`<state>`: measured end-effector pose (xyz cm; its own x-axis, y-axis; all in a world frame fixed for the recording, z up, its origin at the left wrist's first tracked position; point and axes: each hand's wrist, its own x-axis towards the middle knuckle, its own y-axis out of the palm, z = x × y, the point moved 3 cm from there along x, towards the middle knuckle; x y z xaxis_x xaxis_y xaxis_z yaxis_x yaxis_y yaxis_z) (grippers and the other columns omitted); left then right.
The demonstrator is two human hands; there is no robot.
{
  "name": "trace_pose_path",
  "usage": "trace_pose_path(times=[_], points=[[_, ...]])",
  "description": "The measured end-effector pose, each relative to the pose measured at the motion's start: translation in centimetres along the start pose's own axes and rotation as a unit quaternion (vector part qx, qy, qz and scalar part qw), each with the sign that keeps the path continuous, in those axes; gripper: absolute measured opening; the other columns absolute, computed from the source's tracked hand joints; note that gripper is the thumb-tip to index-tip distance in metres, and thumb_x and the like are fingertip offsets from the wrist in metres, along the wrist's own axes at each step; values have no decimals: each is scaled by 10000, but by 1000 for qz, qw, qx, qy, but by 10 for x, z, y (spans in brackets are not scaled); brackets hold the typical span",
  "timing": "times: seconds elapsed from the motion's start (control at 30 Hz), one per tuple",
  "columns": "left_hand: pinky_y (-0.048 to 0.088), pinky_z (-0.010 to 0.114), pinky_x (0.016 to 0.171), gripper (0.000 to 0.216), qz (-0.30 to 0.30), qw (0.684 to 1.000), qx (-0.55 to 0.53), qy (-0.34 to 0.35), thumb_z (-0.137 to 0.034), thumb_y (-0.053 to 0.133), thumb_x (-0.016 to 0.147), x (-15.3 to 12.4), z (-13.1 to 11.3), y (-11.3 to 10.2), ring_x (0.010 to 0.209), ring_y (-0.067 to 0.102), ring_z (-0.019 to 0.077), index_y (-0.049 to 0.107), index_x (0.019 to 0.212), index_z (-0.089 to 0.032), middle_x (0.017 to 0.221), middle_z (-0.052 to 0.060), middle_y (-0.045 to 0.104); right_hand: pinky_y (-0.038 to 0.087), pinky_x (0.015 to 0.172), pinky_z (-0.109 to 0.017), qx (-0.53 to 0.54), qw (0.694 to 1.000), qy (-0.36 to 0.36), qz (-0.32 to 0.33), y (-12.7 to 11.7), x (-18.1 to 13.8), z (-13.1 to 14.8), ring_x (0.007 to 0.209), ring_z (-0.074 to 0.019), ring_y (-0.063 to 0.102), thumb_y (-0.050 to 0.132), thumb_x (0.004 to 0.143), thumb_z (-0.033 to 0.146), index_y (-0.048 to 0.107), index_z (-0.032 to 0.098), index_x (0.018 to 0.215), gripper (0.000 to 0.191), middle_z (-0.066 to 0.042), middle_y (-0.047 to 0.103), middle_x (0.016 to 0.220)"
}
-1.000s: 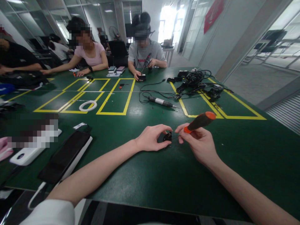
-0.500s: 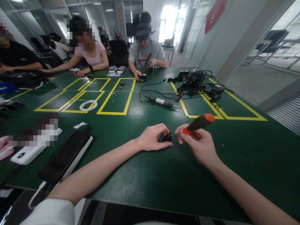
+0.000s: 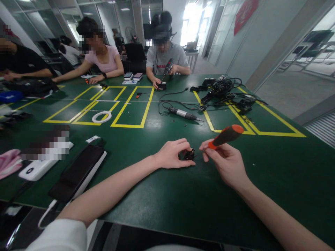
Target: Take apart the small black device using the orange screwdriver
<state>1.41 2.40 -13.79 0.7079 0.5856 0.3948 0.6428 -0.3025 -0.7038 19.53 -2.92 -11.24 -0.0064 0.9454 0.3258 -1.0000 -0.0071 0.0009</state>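
My left hand (image 3: 174, 154) rests on the green table with thumb and fingers curled round a small black part (image 3: 188, 154). A short round tube sticks up from that part; its exact kind is too small to make out. In my right hand (image 3: 226, 158) is a screwdriver (image 3: 227, 136) with a black and orange handle, held between thumb and fingers. The handle leans up to the right, and its thin shaft points left toward the black part. Whether the tip touches the part I cannot tell.
An electric screwdriver (image 3: 184, 114) with a cord lies beyond my hands. Tangled black cables (image 3: 218, 91) sit at the back right. A white tape ring (image 3: 102, 117) and a black phone-like slab (image 3: 78, 170) are on the left. Across the table a person (image 3: 167, 57) holds a power tool.
The black part has turned slightly within my left hand, its tube tilting a little to the right. My right hand keeps its hold on the screwdriver. The whole view has shifted slightly.
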Motion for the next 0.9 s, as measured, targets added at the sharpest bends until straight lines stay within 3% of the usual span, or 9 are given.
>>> trace_pose_path(times=[0.2,0.43,0.73,0.9], points=[[451,244,642,401,1,1000,-14,-8,-509,818,795,0,2,0,733,576,132,588,884,-193,856,-3,599,553,558,-293,46,999,12,17,0,-1,-2,584,-158,643,821,847,473,767,234,964,272,-35,748,769],[402,240,612,459,24,999,-34,-27,-534,844,763,1,8,3,698,543,126,541,810,-192,799,-15,592,530,537,-274,1,1000,4,-13,-3,0,0,555,-127,594,880,786,370,743,211,732,218,-42,748,808],[442,234,661,423,41,985,-143,-86,-475,899,708,3,10,1,738,561,126,640,831,-164,800,-8,625,555,570,-270,73,996,32,47,0,0,1,592,-144,649,815,861,462,786,257,1015,258,-27,747,776],[431,229,664,384,37,977,-185,-102,-404,912,696,4,10,0,749,577,119,677,870,-154,824,-9,641,540,548,-253,25,1000,13,10,0,2,3,554,-126,613,866,811,398,735,224,723,235,-25,719,731]])
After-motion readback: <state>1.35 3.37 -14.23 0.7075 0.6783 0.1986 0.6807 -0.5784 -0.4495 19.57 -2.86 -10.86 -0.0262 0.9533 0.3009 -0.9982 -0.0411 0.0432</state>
